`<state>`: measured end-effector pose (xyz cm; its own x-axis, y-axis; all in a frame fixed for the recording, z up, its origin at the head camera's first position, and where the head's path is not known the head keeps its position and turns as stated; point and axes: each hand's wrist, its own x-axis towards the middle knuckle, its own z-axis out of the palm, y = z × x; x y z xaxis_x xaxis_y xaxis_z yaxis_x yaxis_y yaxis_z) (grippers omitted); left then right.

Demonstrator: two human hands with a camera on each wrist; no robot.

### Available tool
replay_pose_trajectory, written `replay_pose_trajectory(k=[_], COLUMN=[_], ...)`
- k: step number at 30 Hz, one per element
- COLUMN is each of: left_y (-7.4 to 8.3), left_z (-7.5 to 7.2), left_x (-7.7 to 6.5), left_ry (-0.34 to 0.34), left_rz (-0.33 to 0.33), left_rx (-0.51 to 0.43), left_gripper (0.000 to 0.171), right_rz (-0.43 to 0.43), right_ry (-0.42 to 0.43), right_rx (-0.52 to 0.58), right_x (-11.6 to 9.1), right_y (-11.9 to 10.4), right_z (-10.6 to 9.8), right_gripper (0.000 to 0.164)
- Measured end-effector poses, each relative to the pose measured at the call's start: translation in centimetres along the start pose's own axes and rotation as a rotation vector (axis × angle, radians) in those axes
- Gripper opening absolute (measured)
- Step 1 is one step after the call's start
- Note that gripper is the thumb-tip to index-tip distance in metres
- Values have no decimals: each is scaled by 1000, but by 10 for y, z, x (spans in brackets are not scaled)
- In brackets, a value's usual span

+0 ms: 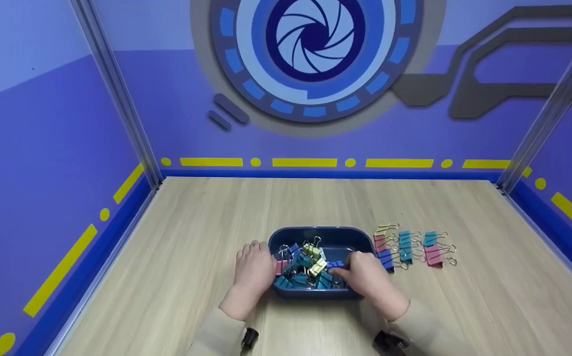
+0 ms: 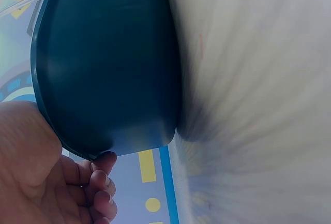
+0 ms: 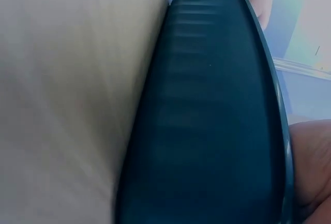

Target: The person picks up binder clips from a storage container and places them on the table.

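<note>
A dark blue plastic bin stands on the table with several binder clips in it, among them a yellow clip and a pink clip. My left hand grips the bin's left end, its fingertips curled at the rim in the left wrist view. Reaching over the right rim, my right hand pinches a blue binder clip between thumb and fingers, which are partly hidden. In the right wrist view the bin's outer wall covers most of the hand's work.
Right of the bin, binder clips lie grouped in columns: a yellow one, a red one, a blue one, teal ones and a pink one. Blue printed walls enclose the wooden table.
</note>
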<state>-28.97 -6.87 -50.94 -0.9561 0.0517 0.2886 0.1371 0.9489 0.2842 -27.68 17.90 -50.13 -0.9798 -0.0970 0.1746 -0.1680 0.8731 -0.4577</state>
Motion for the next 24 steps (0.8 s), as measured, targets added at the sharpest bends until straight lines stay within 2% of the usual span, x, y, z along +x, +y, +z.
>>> replay_pose_trajectory(k=[3, 6, 14, 20, 24], left_y=[0, -1, -1, -1, -1], left_z=[0, 0, 1, 2, 2], left_x=[0, -1, -2, -1, 0], left_ry=[12, 39, 53, 54, 50], left_rz=[6, 23, 35, 31, 25], left_rx=[-1, 12, 16, 5, 1], left_gripper=[30, 28, 28, 27, 27], right_rz=[6, -4, -22, 8, -15], right_ry=[-20, -18, 23, 20, 35], right_rx=[-21, -22, -33, 47, 90], right_x=[4, 9, 16, 19, 21], right_y=[-2, -2, 4, 5, 6], right_z=[2, 4, 5, 5, 7], right_gripper=[48, 48, 30, 21, 16])
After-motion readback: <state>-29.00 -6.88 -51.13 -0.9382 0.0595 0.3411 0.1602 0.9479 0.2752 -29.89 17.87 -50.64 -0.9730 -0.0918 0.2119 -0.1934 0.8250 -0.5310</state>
